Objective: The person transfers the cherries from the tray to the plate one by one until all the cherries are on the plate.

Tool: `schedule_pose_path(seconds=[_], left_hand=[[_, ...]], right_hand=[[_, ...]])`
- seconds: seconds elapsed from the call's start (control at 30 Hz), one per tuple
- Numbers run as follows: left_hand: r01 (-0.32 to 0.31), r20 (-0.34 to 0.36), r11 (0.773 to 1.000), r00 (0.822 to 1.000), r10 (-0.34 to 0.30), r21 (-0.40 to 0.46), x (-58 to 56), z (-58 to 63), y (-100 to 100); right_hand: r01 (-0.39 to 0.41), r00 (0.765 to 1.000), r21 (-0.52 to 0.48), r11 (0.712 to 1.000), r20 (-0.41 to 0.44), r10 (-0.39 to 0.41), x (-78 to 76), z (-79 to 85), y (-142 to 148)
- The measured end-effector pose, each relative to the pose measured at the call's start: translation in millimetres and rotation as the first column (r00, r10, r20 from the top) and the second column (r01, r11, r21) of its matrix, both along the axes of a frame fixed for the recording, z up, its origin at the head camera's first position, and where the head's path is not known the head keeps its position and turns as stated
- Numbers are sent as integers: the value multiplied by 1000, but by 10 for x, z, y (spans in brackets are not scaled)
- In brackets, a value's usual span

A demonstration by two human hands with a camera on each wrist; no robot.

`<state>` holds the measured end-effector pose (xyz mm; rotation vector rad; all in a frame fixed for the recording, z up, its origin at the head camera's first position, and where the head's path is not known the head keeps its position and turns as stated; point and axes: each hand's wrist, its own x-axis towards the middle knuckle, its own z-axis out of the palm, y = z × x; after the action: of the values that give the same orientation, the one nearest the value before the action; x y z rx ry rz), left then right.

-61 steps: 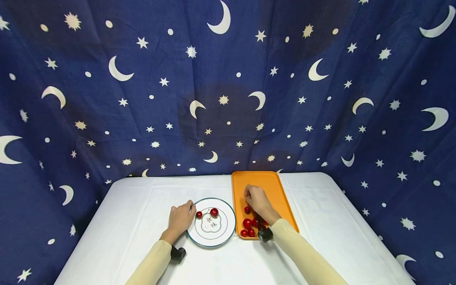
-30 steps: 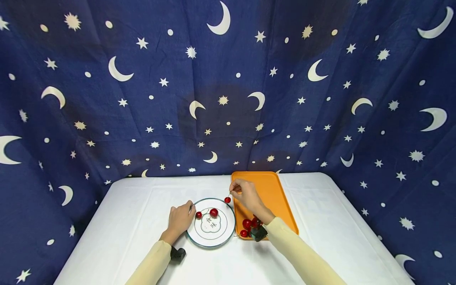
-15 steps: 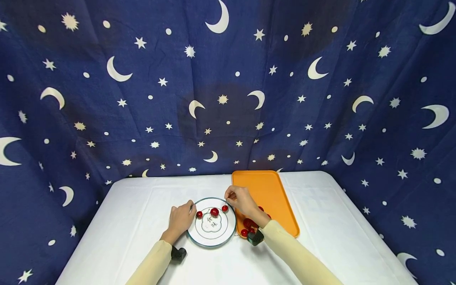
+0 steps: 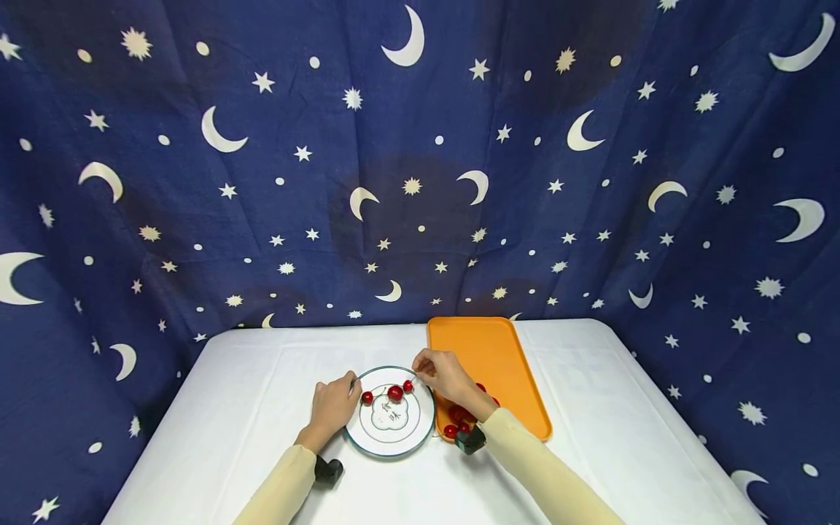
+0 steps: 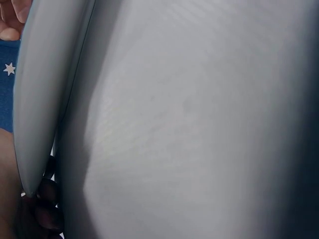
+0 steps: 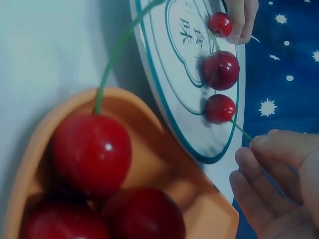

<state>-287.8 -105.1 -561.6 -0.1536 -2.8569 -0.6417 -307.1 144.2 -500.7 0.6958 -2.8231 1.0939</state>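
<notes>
A white plate [image 4: 390, 440] with a teal rim lies on the table, three cherries in a row across it. My left hand [image 4: 333, 403] grips the plate's left rim; in the left wrist view fingers [image 5: 48, 191] show below the rim. My right hand [image 4: 446, 375] pinches the green stem of the rightmost cherry [image 6: 220, 109], which sits on the plate. Beside it are a larger cherry [image 6: 222, 70] in the middle and a small cherry [image 4: 367, 398] near my left hand.
An orange tray [image 4: 488, 350] stands right of the plate, with several cherries [image 6: 92, 154] at its near end, partly hidden by my right wrist. Behind the white table [image 4: 275, 364] hangs a dark blue star-and-moon curtain [image 4: 420, 160].
My right hand has carried a cherry by its stem from the orange tray leftward to the plate, beside the middle cherry. My left hand stays at the plate's rim.
</notes>
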Motion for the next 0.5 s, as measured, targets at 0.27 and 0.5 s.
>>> schedule_pose_path(seconds=[0.27, 0.5], left_hand=[[2, -12, 1000, 1000, -2, 15, 12, -7, 2], [-4, -13, 1000, 1000, 4, 16, 12, -5, -4]], right_hand=[[-33, 999, -17, 999, 14, 33, -13, 67, 172], [2, 1000, 10, 1000, 5, -2, -49, 149, 462]])
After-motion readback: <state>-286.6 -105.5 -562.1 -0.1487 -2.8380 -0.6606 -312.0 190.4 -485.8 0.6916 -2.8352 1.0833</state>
